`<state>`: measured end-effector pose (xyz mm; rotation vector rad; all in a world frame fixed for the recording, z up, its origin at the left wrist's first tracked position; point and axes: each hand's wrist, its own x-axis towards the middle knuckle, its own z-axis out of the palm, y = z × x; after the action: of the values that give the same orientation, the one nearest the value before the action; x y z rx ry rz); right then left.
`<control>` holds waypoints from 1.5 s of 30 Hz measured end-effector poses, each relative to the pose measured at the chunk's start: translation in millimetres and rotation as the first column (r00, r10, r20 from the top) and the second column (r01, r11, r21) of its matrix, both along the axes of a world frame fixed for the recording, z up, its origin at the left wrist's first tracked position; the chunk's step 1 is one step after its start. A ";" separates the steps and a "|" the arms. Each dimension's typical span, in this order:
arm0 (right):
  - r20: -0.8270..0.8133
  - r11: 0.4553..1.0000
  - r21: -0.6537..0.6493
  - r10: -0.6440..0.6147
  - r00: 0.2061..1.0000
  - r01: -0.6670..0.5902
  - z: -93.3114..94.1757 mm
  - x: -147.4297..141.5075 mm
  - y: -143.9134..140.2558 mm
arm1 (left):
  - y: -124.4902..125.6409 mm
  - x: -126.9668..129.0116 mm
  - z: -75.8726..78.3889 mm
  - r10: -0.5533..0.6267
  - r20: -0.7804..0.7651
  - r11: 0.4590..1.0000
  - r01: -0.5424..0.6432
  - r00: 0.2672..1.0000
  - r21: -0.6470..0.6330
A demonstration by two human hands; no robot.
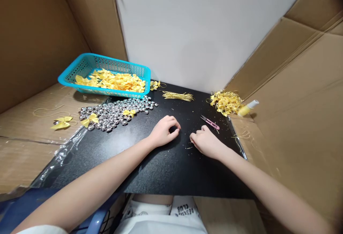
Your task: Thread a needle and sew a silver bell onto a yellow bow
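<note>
Teal basket (80, 70) of yellow bows (112, 81) (far left), gold wire bundle (178, 96), tangled yellow ribbon scraps (226, 102), glue bottle (248, 108)

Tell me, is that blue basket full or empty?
Partly full: yellow bows cover the floor of the blue basket, well below its rim.

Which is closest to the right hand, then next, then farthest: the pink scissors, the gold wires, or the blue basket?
From the right hand:
1. Pink scissors, just behind it.
2. Gold wires, farther back, middle of the black mat.
3. Blue basket, far back on the left.

Both hands (164, 131) (206, 141) loosely curled, knuckles up
</note>
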<state>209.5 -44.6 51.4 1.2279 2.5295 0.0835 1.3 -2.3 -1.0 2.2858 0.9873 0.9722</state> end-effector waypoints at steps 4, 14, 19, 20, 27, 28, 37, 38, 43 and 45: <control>0.042 0.999 0.025 0.029 0.999 -0.030 1.8 -0.2 2.8 | -0.1 0.2 0.1 0.006 0.002 1.000 -0.006 1.000 0.004; -0.173 0.997 -0.033 -0.079 0.982 0.075 18.8 4.4 12.6 | -2.9 2.3 0.4 -0.001 0.014 1.000 0.001 1.000 -0.010; -0.373 0.983 -0.096 -0.184 0.909 0.159 22.1 2.7 24.3 | -5.9 6.5 0.1 0.004 0.078 0.997 0.002 0.997 -0.078; -0.440 0.975 -0.137 -0.219 0.871 0.176 20.9 1.8 25.9 | -6.6 7.5 0.7 0.009 0.100 0.995 0.001 0.995 -0.097; -0.715 0.873 -0.479 -0.450 0.535 0.093 10.4 -10.1 26.4 | -10.4 14.0 5.0 0.023 0.278 0.960 0.056 0.960 -0.273; -0.725 0.867 -0.492 -0.459 0.513 0.080 9.8 -11.7 25.7 | -10.6 14.3 5.1 0.027 0.309 0.949 0.073 0.951 -0.306; -0.806 0.821 -0.571 -0.563 0.180 0.012 -9.6 -8.2 18.9 | -15.2 12.7 7.3 0.079 0.458 0.796 0.220 0.885 -0.564; -0.813 0.821 -0.572 -0.567 0.136 0.003 -13.2 -7.1 17.9 | -16.6 12.7 8.0 0.092 0.471 0.775 0.233 0.877 -0.587; -0.845 0.847 -0.518 -0.529 0.084 0.123 -21.6 -4.8 12.1 | -22.4 13.0 12.0 0.111 0.497 0.741 0.261 0.861 -0.619; -0.850 0.836 -0.517 -0.527 0.007 0.186 -21.2 -5.0 9.6 | -24.0 13.3 13.7 0.102 0.492 0.742 0.263 0.864 -0.616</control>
<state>204.5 -35.0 30.2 2.2841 2.6961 -1.8232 14.6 -26.4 12.7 1.3587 0.8108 0.9048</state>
